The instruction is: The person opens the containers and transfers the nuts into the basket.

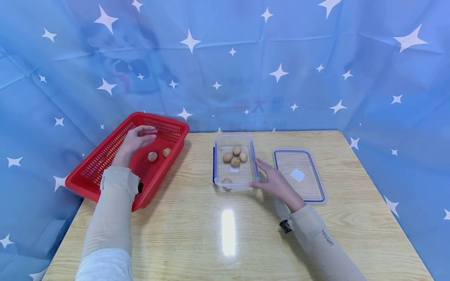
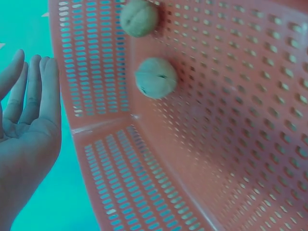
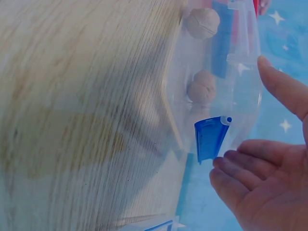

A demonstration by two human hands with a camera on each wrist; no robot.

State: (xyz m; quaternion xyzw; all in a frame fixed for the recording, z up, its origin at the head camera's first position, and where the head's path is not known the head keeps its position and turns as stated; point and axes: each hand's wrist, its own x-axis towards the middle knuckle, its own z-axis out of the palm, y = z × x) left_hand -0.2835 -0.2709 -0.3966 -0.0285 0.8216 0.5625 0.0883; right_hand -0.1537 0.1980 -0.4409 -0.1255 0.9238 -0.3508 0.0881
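Observation:
My left hand (image 1: 135,140) is above a red slotted plastic basket (image 1: 169,120), fingers loosely bent and palm bare. Two walnuts, a pale one (image 1: 152,156) and a browner one (image 1: 166,152), lie on the basket floor near that hand. The left wrist view also shows the hand (image 2: 33,113) holding nothing, beside the basket wall. At the clear plastic container (image 1: 244,175), my right hand (image 1: 275,182) has its thumb and fingertips right at the right side. Several walnuts (image 1: 235,161) cluster inside it, with one walnut (image 1: 227,181) apart near the front wall.
A clear lid with a blue seal (image 1: 288,160) lies on the wooden table (image 1: 190,218) to the container's right. Blue latch flaps (image 3: 211,137) hang from the container's sides. Behind the table hangs a blue star-patterned cloth (image 1: 232,105).

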